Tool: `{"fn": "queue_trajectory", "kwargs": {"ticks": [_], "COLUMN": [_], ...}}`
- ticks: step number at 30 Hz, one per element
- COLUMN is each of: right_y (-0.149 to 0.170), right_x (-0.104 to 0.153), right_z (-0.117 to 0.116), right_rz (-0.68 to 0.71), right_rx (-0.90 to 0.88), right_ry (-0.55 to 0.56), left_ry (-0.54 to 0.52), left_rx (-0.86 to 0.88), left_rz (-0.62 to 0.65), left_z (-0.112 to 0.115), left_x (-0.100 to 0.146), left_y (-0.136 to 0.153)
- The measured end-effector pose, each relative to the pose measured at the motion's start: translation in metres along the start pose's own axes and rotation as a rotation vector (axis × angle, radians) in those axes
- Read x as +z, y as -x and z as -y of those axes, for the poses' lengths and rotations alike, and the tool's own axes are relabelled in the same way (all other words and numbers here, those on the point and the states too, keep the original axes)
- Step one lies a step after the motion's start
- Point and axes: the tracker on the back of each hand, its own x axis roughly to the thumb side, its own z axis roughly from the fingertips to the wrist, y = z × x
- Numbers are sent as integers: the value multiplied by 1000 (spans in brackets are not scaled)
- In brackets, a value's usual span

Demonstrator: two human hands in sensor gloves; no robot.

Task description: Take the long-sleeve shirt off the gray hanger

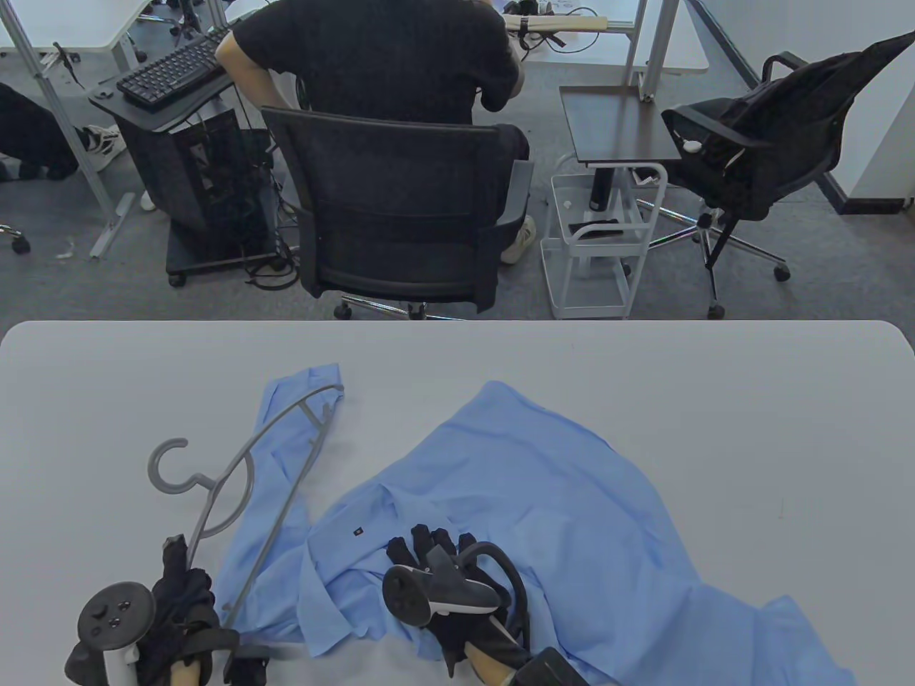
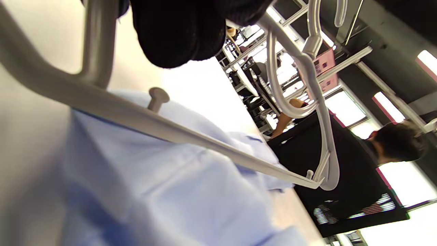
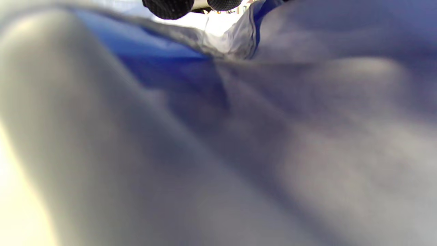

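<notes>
From above, the light blue long-sleeve shirt (image 1: 515,500) lies crumpled on the near half of the white counter (image 1: 715,371), one sleeve stretching toward the far left. The gray hanger (image 1: 243,486) rests on that sleeve, outside the shirt, its hook over bare counter to the left. The left hand (image 1: 179,600) wraps its grip around the hanger's near end at the near left edge. The right hand (image 1: 443,572) rests on the shirt near the collar, fingers bent down onto the cloth; whether they pinch it I cannot tell. In the left wrist view, the hanger (image 2: 205,143) runs across over the blue shirt (image 2: 153,191), with dark gloved fingers (image 2: 184,30) closed on its bar at the top. In the right wrist view, blurred blue shirt fabric (image 3: 273,136) fills nearly everything, and two gloved fingertips (image 3: 167,7) show at the top edge.
</notes>
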Motion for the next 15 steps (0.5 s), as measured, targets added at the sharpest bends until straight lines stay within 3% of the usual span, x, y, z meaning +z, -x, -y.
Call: {"fn": "queue_trajectory", "kwargs": {"ticks": [3,15], "right_y": [2,9], "right_x": [2,8], "right_z": [6,18], "right_rz": [1,-18], "right_rx": [-29,-70], "right_ry": [29,85], "left_ry": [24,174], "left_rx": [-84,-110], "left_rz": [-54,-134], "left_z": [3,10], "left_x": [-1,-2], "left_y": [1,7]}}
